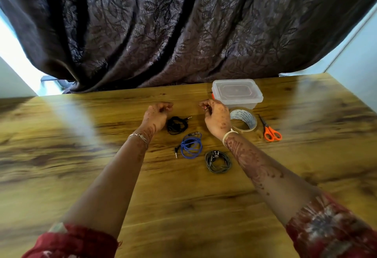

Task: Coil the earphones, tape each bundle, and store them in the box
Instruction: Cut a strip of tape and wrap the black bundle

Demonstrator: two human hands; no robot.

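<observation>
Three coiled earphone bundles lie on the wooden table (183, 206): black earphones (177, 125), blue earphones (191, 145) and grey earphones (218, 162). My left hand (156, 116) hovers just left of the black coil, fingers curled, with nothing visible in it. My right hand (217, 119) is raised to the right of that coil, its fingertips pinched on a small reddish item that I cannot identify. A clear plastic box (237, 93) with its lid on stands behind my right hand. A roll of clear tape (244, 120) lies beside my right wrist.
Orange-handled scissors (270, 130) lie right of the tape. A dark leaf-patterned curtain (183, 33) hangs along the table's far edge. Something orange (213, 95) peeks out at the box's left side.
</observation>
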